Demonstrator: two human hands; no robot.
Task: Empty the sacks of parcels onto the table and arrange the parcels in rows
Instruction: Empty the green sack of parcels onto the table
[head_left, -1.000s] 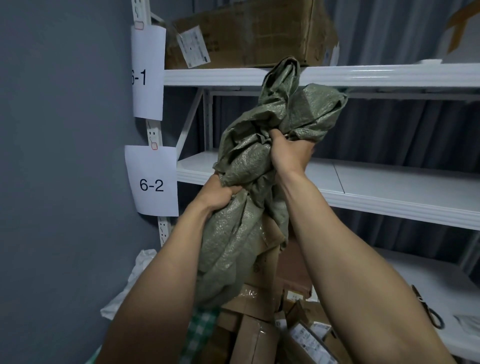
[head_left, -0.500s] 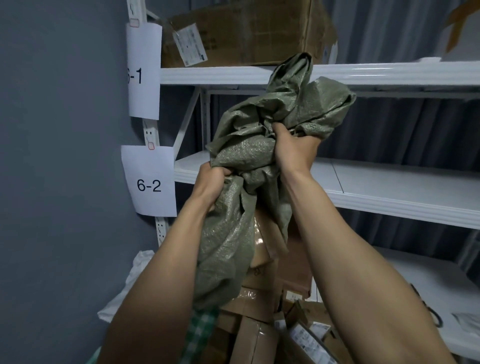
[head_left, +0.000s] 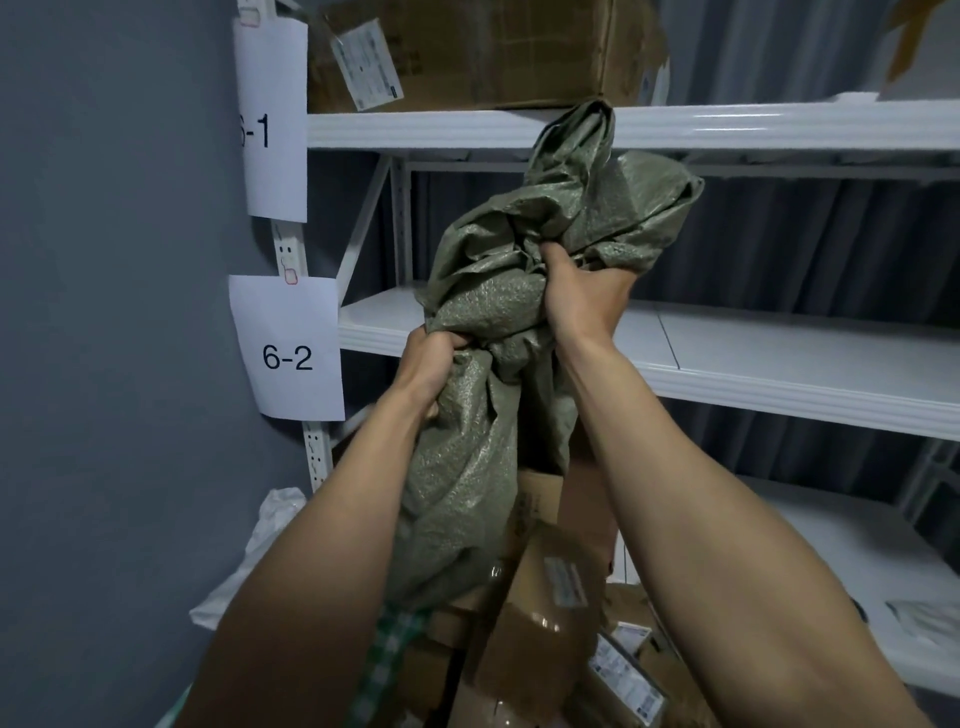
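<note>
We see the green sack (head_left: 483, 467) bunched and raised over cardboard parcels (head_left: 540, 613), left hand (head_left: 428, 364) gripping its lower fold, right hand (head_left: 582, 296) clutching higher, white shelves (head_left: 779, 374) behind.

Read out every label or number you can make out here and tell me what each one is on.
"6-2": paper sign on the rack post.
"6-1", first digit partly cut off: upper paper sign.
Label on the top-shelf box: too blurred.
Parcel labels: too blurred.
</note>
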